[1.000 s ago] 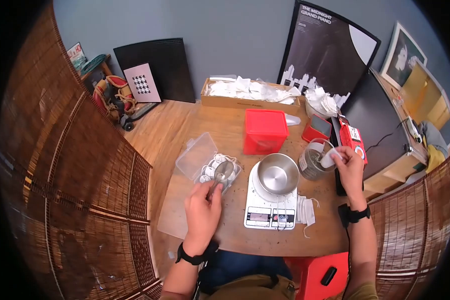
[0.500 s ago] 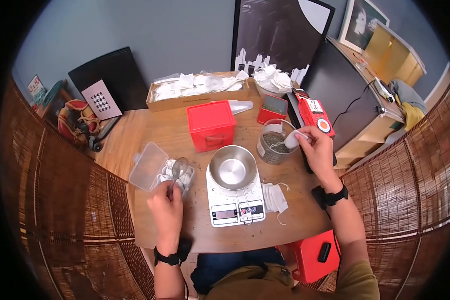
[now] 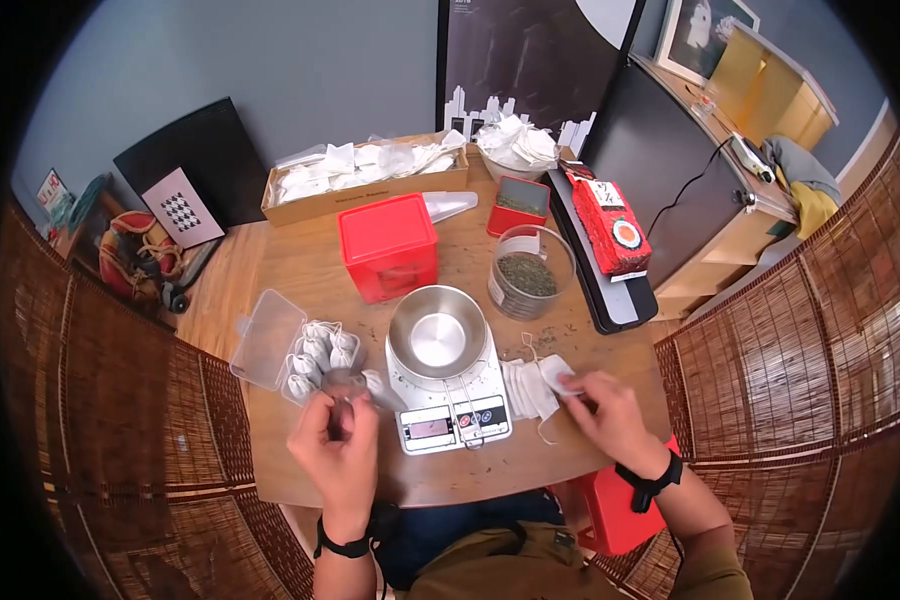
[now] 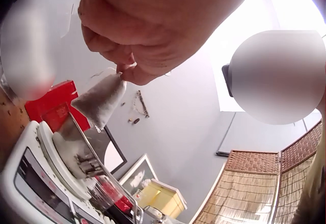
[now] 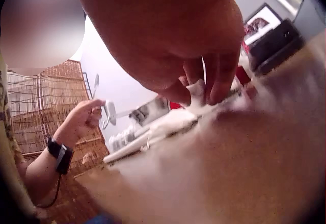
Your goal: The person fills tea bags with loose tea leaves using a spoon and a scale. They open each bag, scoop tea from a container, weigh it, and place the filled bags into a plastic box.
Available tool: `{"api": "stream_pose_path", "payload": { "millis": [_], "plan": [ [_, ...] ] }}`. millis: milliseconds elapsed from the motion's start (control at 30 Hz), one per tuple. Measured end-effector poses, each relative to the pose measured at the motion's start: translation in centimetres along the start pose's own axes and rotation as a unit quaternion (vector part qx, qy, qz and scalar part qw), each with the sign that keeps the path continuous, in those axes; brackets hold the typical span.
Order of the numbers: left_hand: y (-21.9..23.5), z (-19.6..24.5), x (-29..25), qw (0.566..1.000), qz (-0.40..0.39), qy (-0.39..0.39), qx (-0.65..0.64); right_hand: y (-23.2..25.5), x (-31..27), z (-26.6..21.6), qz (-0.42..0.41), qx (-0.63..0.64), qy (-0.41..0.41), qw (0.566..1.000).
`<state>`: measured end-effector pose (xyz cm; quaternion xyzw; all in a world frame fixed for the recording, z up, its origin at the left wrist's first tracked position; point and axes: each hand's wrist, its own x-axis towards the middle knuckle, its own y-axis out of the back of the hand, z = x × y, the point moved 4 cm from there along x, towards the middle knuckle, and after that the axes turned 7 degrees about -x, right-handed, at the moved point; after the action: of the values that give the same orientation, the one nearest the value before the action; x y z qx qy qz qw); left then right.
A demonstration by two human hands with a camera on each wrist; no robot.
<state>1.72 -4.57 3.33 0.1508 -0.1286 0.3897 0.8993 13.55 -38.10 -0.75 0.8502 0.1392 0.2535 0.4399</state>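
Note:
My left hand pinches a small filled white drawstring pouch, which hangs from the fingertips in the left wrist view. A metal spoon sticks up from the same hand. In the head view this hand is in front of the clear plastic box, where several tied pouches sit. My right hand pinches a flat white cloth bag at a small stack of bags, right of the scale. On the white kitchen scale stands a steel pan.
A glass container of dried leaves stands behind the bags. Farther back are a red lidded box, a red tin, a carton of white bags and a bowl of more. A red packet lies at the right.
My right hand has left the glass container, coming toward me to the stack, where it has taken hold of a flat bag. My left hand now has a pouch along with the spoon.

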Motion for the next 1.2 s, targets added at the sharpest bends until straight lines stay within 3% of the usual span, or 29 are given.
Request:
{"api": "stream_pose_path", "payload": {
  "millis": [33,100,167,367,400,433,467,500,567,767,867,1067,1133,1200],
  "plan": [
    [-0.3,0.4,-0.2,1.000,-0.019,-0.003,-0.021,-0.5,-0.3,-0.4,-0.011,-0.018,0.058,0.998],
    [-0.6,0.5,-0.9,0.998,-0.041,-0.011,-0.035,-0.5,-0.7,-0.8,-0.035,-0.024,0.042,0.998],
    [-1.4,1.0,-1.7,0.992,-0.079,0.002,-0.099,-0.2,-0.7,-1.8,-0.052,-0.074,0.076,0.993],
    [-2.8,2.3,-2.7,0.978,-0.153,0.035,-0.139,2.9,-0.4,-4.4,-0.047,-0.109,0.071,0.990],
    [-3.1,2.7,-2.8,0.974,-0.175,0.029,-0.143,3.4,-0.1,-4.9,-0.048,-0.109,0.071,0.990],
    [-3.5,3.0,-2.9,0.969,-0.199,0.023,-0.147,3.9,0.2,-5.7,-0.025,-0.031,0.070,0.997],
    [-3.9,3.2,-3.2,0.968,-0.204,0.018,-0.147,4.2,0.3,-6.4,-0.002,0.047,0.066,0.997],
    [-4.3,3.2,-3.4,0.967,-0.207,0.018,-0.147,4.1,0.2,-7.3,-0.001,0.047,0.063,0.997],
    [-5.0,3.7,-4.0,0.965,-0.217,-0.055,-0.134,3.1,0.4,-9.3,-0.018,0.223,0.050,0.973],
    [-5.6,3.1,-5.3,0.963,-0.221,-0.071,-0.135,0.2,0.5,-11.5,0.040,0.226,0.070,0.971],
    [-5.6,2.7,-5.1,0.959,-0.239,-0.047,-0.147,-1.1,0.2,-11.1,0.043,0.263,0.015,0.964],
    [-5.5,1.6,-4.8,0.959,-0.245,-0.045,-0.133,-1.5,0.9,-11.4,0.061,0.258,0.050,0.963],
    [-5.6,0.5,-5.0,0.951,-0.198,0.004,-0.236,-1.2,1.2,-11.5,0.054,0.260,0.033,0.963],
    [-5.1,1.0,-4.7,0.949,-0.215,0.048,-0.225,-1.0,1.6,-11.7,0.057,0.258,0.048,0.963]
  ]
}}
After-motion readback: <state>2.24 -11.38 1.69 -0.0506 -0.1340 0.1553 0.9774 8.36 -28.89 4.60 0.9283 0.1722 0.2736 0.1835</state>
